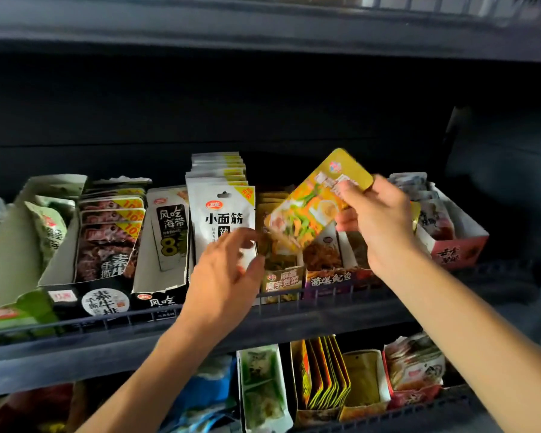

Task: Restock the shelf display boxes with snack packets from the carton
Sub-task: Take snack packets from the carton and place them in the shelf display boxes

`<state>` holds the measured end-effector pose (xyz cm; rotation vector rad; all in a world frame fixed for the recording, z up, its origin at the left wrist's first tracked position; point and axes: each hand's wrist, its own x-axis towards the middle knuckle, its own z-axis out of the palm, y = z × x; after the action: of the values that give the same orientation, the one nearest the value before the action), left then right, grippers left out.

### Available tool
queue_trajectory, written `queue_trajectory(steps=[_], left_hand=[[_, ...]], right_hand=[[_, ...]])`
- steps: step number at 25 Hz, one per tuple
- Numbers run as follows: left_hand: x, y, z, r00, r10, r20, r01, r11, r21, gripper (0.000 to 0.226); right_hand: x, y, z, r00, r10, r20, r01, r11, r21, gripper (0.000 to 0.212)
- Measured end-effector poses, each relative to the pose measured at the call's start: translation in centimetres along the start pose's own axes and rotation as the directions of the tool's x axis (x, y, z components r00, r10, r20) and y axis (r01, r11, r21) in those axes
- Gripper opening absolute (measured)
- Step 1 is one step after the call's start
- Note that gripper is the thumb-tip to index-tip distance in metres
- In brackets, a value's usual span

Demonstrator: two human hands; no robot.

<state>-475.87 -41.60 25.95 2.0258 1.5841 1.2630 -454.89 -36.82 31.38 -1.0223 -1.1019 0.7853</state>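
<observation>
The right hand [377, 223] pinches a tilted yellow foil snack packet [314, 203] by its upper end, above the yellow-fronted cardboard display box [282, 281]. At eight o'clock from the packet, the left hand [228, 276] reaches with loosely spread fingers toward its blurred lower corner; contact cannot be told.

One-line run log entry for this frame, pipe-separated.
right hand: holds tilted yellow snack packet | left hand: fingers at packet's lower corner | target: yellow display box below | placed: not yet

A tall white foil packet [221, 214] reads 小面筋 in bold black. Left of it, a white-and-black seaweed packet [171, 226] says 风吃海带 with a big yellow 8. The black cardboard display box [103, 303] further left carries 手撕素牛排 on a white disc. A yellow-fronted display box [281, 281] reads 魔芋贡菜.
</observation>
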Motion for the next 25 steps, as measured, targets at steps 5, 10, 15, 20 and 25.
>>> queue_trajectory(steps=[5,10,15,20,25], left_hand=[[-1.7,-3.1,1.2,0.953,0.131,0.274,-0.248,0.858,0.449,0.051],[-1.5,-3.9,1.2,0.946,0.159,0.284,-0.285,0.826,0.487,0.052],[-3.6,-4.3,0.4,0.932,0.288,0.221,-0.360,0.808,0.466,0.065],[-15.1,-9.8,-2.5,0.960,0.233,-0.157,-0.181,0.939,0.292,0.054],[-33.1,-21.8,-2.9,0.943,-0.330,0.045,0.297,0.894,0.334,0.038]], right_hand=[[0.3,1.6,1.9,0.973,-0.146,0.181,0.220,0.832,-0.509,0.009],[1.2,4.3,4.0,0.912,-0.118,0.393,0.377,0.616,-0.692,0.025],[-2.0,5.2,4.7,0.942,-0.273,0.196,0.330,0.645,-0.689,0.044],[-17.5,9.2,5.7,0.724,-0.377,0.578,0.688,0.447,-0.571,0.028],[-28.8,18.7,8.7,0.228,0.583,0.780,0.589,0.556,-0.587,0.027]])
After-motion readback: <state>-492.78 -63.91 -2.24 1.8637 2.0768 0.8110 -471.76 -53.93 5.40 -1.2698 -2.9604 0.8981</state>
